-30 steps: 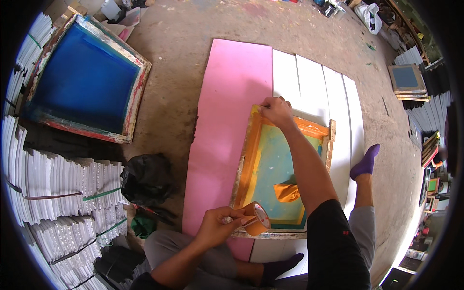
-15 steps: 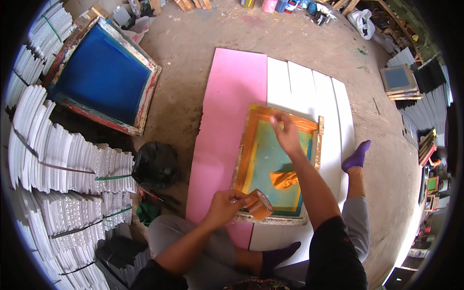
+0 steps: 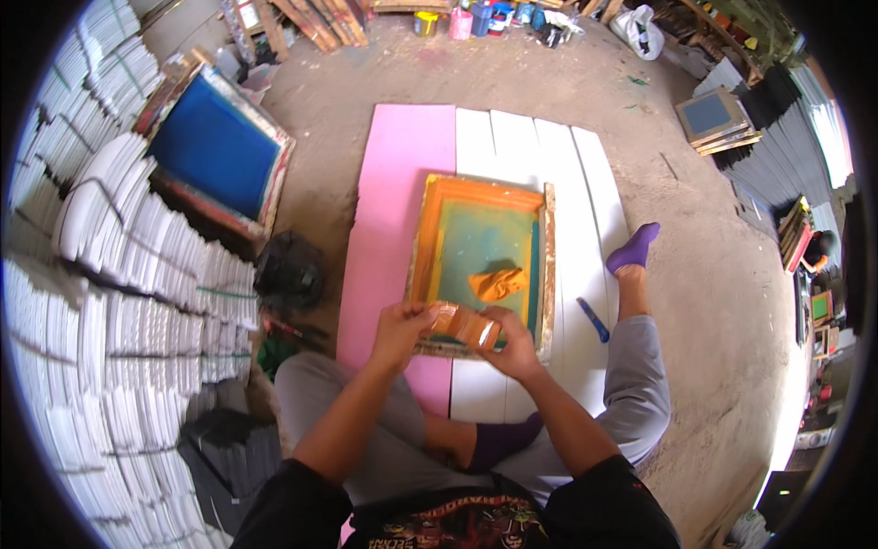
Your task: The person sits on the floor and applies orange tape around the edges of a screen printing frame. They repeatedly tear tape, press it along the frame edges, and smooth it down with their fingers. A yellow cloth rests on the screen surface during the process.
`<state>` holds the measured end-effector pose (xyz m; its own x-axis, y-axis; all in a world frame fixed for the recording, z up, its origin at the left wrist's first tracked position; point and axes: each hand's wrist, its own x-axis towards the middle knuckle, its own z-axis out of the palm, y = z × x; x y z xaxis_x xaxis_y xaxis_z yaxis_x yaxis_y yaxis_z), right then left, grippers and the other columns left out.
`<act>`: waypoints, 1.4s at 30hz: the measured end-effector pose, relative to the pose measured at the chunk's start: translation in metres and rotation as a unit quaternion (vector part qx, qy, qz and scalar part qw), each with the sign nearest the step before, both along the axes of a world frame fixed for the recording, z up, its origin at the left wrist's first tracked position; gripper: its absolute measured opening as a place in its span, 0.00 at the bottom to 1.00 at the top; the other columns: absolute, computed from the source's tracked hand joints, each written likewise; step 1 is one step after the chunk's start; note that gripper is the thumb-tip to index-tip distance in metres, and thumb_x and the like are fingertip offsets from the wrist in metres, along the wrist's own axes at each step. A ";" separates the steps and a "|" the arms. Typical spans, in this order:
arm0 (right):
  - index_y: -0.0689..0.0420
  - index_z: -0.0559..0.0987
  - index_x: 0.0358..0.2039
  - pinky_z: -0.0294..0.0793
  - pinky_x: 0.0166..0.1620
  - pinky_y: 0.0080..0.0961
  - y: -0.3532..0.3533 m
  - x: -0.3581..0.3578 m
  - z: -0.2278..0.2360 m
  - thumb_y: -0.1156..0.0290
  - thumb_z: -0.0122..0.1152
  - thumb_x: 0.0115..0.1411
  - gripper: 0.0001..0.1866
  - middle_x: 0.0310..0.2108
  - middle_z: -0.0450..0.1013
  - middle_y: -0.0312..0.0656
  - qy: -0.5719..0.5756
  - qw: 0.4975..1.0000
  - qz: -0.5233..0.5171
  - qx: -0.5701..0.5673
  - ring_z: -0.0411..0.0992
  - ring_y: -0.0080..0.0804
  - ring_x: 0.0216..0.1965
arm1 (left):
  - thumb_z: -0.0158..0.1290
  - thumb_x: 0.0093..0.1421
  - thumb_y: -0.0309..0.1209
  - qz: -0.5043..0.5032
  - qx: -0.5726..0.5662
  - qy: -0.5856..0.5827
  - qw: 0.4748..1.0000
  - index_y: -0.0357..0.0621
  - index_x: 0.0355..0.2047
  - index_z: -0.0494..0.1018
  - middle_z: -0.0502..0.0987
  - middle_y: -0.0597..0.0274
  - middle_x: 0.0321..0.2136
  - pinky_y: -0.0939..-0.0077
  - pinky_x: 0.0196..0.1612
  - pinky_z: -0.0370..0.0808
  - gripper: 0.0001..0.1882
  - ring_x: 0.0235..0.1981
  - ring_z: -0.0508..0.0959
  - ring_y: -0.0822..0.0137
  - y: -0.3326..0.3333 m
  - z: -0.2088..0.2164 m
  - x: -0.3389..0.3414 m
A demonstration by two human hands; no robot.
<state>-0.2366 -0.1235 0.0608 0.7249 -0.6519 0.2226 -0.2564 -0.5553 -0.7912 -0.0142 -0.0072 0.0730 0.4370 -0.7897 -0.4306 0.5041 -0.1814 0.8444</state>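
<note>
A roll of brown packing tape (image 3: 478, 329) is held in front of me over the near end of a wooden screen-printing frame (image 3: 549, 265). My right hand (image 3: 514, 346) grips the roll from its right side. With closed fingers, my left hand (image 3: 402, 331) pinches the loose end of the tape, and a short strip stretches between the two hands. The frame's mesh (image 3: 466, 233) is bluish green with an orange-brown border. On it lies a crumpled orange cloth (image 3: 497, 285). A blue utility knife (image 3: 593, 320) rests on the white board, right of the frame.
Pink (image 3: 389, 183) and white (image 3: 576, 183) boards lie under the frame. Stacks of white sheets (image 3: 137, 339) rise at my left beside a black bag (image 3: 290, 270). A larger blue screen (image 3: 219, 142) leans beyond them. Paint containers (image 3: 460, 23) line the far side.
My right hand has come back from the frame's far end to the tape roll and grips it. The view has shifted, and the blue knife now shows.
</note>
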 end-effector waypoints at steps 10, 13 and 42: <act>0.59 0.80 0.51 0.80 0.50 0.37 -0.003 -0.049 0.066 0.80 0.74 0.44 0.29 0.44 0.79 0.50 -0.015 0.995 0.083 -0.043 0.79 0.49 0.47 | 0.69 0.61 0.29 0.003 -0.014 -0.101 0.995 0.32 0.36 0.84 0.84 0.64 0.30 0.81 0.35 0.74 0.11 0.30 0.78 0.77 0.028 0.007 -0.016; 0.57 0.81 0.51 0.80 0.49 0.40 -0.009 -0.072 0.066 0.79 0.72 0.44 0.29 0.45 0.80 0.51 0.044 0.993 0.088 -0.071 0.79 0.51 0.46 | 0.69 0.61 0.29 -0.004 -0.008 -0.114 0.993 0.32 0.36 0.84 0.84 0.64 0.30 0.80 0.35 0.74 0.10 0.30 0.78 0.77 0.032 0.006 -0.022; 0.52 0.82 0.51 0.77 0.56 0.43 -0.046 -0.206 -0.003 0.55 0.83 0.46 0.33 0.47 0.82 0.45 0.231 0.972 -0.010 -0.044 0.80 0.48 0.51 | 0.69 0.61 0.30 -0.059 0.173 -0.196 0.963 0.31 0.34 0.85 0.82 0.63 0.23 0.80 0.26 0.72 0.11 0.23 0.77 0.76 0.063 -0.100 0.002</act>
<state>-0.4427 -0.1699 0.0573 0.7478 -0.6605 -0.0674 -0.5847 -0.6070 -0.5382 -0.0117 0.0561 -0.0273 0.5349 -0.6834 -0.4968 0.1167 -0.5226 0.8445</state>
